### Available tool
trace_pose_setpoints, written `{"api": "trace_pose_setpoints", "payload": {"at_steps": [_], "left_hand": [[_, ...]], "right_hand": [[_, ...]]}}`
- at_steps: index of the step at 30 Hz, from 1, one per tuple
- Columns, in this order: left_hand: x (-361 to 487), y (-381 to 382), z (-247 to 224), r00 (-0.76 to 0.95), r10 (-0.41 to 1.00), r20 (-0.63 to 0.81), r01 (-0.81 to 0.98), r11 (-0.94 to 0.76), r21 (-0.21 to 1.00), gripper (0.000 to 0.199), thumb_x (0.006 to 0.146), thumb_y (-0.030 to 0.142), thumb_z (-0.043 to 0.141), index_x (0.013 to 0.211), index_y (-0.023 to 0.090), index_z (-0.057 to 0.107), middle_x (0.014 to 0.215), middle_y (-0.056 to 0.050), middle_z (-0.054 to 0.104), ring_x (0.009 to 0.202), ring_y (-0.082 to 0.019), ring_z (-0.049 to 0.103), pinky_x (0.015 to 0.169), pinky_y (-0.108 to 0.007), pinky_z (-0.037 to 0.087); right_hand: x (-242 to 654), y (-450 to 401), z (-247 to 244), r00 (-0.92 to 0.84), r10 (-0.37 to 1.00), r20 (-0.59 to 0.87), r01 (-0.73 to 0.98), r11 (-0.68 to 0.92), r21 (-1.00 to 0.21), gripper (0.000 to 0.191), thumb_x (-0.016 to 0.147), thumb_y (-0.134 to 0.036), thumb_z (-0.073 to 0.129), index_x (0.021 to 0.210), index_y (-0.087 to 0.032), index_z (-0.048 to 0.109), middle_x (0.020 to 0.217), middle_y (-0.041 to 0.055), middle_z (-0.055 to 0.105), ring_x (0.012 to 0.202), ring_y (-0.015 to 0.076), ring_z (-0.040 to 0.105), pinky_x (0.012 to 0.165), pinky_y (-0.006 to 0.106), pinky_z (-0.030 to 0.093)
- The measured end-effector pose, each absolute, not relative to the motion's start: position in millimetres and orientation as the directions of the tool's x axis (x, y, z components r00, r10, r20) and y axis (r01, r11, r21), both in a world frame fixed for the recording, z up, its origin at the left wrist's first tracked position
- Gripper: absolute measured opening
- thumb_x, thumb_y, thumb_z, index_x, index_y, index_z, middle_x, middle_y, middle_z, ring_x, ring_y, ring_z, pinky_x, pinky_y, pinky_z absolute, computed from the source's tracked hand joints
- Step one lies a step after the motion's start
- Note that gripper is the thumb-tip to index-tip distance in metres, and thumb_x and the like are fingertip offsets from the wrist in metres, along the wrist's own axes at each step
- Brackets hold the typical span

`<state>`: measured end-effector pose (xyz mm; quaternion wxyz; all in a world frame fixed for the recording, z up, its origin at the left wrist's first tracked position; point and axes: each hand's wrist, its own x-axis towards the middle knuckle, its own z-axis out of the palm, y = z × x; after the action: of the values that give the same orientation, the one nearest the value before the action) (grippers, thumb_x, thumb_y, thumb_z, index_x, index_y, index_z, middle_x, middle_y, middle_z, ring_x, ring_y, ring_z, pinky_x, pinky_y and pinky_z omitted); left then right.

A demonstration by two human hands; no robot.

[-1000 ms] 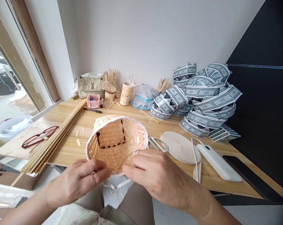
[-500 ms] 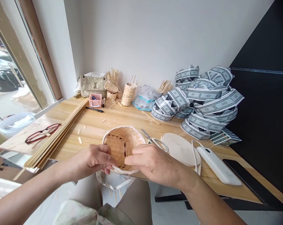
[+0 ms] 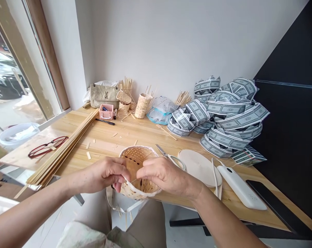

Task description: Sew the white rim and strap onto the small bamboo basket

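Observation:
A small woven basket (image 3: 139, 193) with a white-bound rim sits at the table's front edge, its opening tilted up. My left hand (image 3: 105, 174) pinches the basket's rim on its near left side. Over the basket's opening, my right hand (image 3: 166, 176) is closed in a pinch close to the left fingertips; what it holds is too fine to make out. A pale flat band (image 3: 117, 207) hangs below the basket over my lap. Scissors (image 3: 171, 157) with pale handles lie just beyond my right hand, beside a roll of cream band (image 3: 194, 165).
Long wooden strips (image 3: 65, 148) and red-framed glasses (image 3: 48, 146) lie at left. Along the wall stand a handbag (image 3: 104, 95), a pink box (image 3: 106, 112), small woven baskets (image 3: 143, 106) and a plastic bag (image 3: 161, 108). Patterned paper bands (image 3: 230, 113) and a white power bank (image 3: 242, 187) are at right.
The basket has tilted, its opening now facing less toward me, so more of its near outer wall shows. My right hand has shifted slightly left; my left hand has come up to the rim.

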<state>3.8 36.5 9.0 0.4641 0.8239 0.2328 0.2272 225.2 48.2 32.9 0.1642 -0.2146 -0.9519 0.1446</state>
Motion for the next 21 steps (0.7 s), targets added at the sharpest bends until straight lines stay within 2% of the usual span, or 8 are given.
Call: {"api": "trace_pose_setpoints", "payload": {"at_steps": [6,13,17,21], "left_hand": [[11.0,36.7,12.5,0.729,0.67,0.141,0.218,-0.423,0.88,0.022,0.087,0.021,0.04,0.081,0.013,0.06,0.073,0.001,0.046,0.056,-0.008,0.059,0.054,-0.017,0.047],[19.1,41.2,16.4,0.646,0.763,-0.016,0.166,-0.12,0.979,0.023,0.079,0.035,0.055,0.077,0.013,0.059,0.065,0.002,0.054,0.051,-0.01,0.06,0.049,-0.02,0.049],[21.9,41.7,19.7,0.617,0.787,-0.031,0.142,-0.073,0.987,0.029,0.074,0.04,0.06,0.074,0.011,0.059,0.061,0.002,0.054,0.049,-0.01,0.06,0.048,-0.02,0.049],[24.2,41.3,22.5,0.598,0.798,-0.074,0.144,-0.016,0.99,0.03,0.071,0.041,0.063,0.071,0.012,0.058,0.059,0.003,0.055,0.05,-0.011,0.061,0.048,-0.022,0.049]], "right_hand": [[216.4,48.3,29.4,-0.872,0.452,0.188,0.339,0.833,-0.437,0.024,0.086,-0.011,0.043,0.073,-0.015,0.062,0.062,-0.0025,0.05,0.057,0.0077,0.045,0.055,0.019,0.031],[217.3,58.3,34.6,-0.838,0.528,0.137,0.38,0.746,-0.546,0.017,0.083,-0.008,0.047,0.069,-0.014,0.055,0.062,-0.0049,0.047,0.059,0.0075,0.042,0.058,0.018,0.032],[219.0,61.7,40.1,-0.849,0.523,0.077,0.394,0.723,-0.568,0.017,0.082,-0.006,0.046,0.07,-0.015,0.052,0.064,-0.0051,0.047,0.061,0.0073,0.043,0.059,0.018,0.032],[216.3,63.1,43.9,-0.877,0.477,0.056,0.36,0.731,-0.58,0.021,0.081,-0.005,0.045,0.064,-0.016,0.046,0.06,-0.0069,0.041,0.057,0.0066,0.039,0.056,0.018,0.03]]}}
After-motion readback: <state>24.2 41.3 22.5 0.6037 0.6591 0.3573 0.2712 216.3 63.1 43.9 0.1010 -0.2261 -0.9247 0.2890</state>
